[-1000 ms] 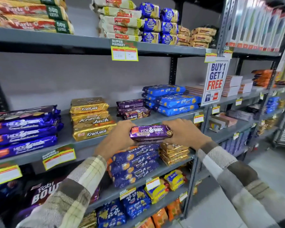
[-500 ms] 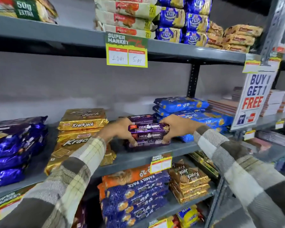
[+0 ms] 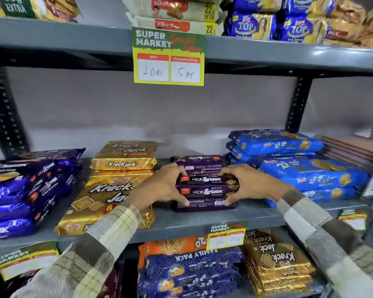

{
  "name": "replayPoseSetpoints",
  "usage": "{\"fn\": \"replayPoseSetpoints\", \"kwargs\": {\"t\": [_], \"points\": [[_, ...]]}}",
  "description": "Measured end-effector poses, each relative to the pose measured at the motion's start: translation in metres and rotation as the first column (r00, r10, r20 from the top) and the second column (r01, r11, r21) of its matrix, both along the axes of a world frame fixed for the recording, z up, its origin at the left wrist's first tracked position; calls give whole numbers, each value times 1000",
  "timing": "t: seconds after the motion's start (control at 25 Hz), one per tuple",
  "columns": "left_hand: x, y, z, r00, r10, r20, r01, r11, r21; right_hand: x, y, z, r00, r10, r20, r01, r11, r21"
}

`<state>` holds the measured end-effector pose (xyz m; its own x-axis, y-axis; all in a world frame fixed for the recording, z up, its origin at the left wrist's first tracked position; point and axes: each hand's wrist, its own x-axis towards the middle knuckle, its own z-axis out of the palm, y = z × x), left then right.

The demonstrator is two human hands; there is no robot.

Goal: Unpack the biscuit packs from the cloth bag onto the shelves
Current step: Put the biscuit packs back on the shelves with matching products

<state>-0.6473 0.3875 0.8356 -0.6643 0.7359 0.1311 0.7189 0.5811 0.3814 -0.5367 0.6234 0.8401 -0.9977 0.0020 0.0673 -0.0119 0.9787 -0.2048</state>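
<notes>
A small stack of purple Hide & Seek biscuit packs (image 3: 206, 191) sits on the grey middle shelf (image 3: 190, 224), between gold Krackjack packs (image 3: 116, 186) and blue 20-20 packs (image 3: 306, 168). My left hand (image 3: 159, 188) grips the stack's left end with curled fingers. On the right end, my right hand (image 3: 250, 186) grips the same packs. More purple packs (image 3: 199, 164) lie just behind the stack. The cloth bag is out of view.
Large purple Hide & Seek packs (image 3: 24, 190) fill the shelf's left end. A yellow-green price tag (image 3: 168, 57) hangs from the upper shelf (image 3: 63, 37), which carries more biscuit packs. The lower shelf holds blue family packs (image 3: 190, 272) and Krackjack packs (image 3: 276, 261).
Both hands carried the purple packs up from in front of the shelf edge and set them down on the middle shelf. The camera moved closer to the shelf.
</notes>
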Motion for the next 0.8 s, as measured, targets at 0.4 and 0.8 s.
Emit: {"fn": "replayPoseSetpoints", "kwargs": {"t": [0.4,0.8], "points": [[2,-8,-6,995,55,85,-56,998,5,4,7,-6,996,77,-37,-82,989,-125],[29,-9,-1,989,144,19,-145,965,217,7,-2,0,919,54,-391,-93,992,-80]]}}
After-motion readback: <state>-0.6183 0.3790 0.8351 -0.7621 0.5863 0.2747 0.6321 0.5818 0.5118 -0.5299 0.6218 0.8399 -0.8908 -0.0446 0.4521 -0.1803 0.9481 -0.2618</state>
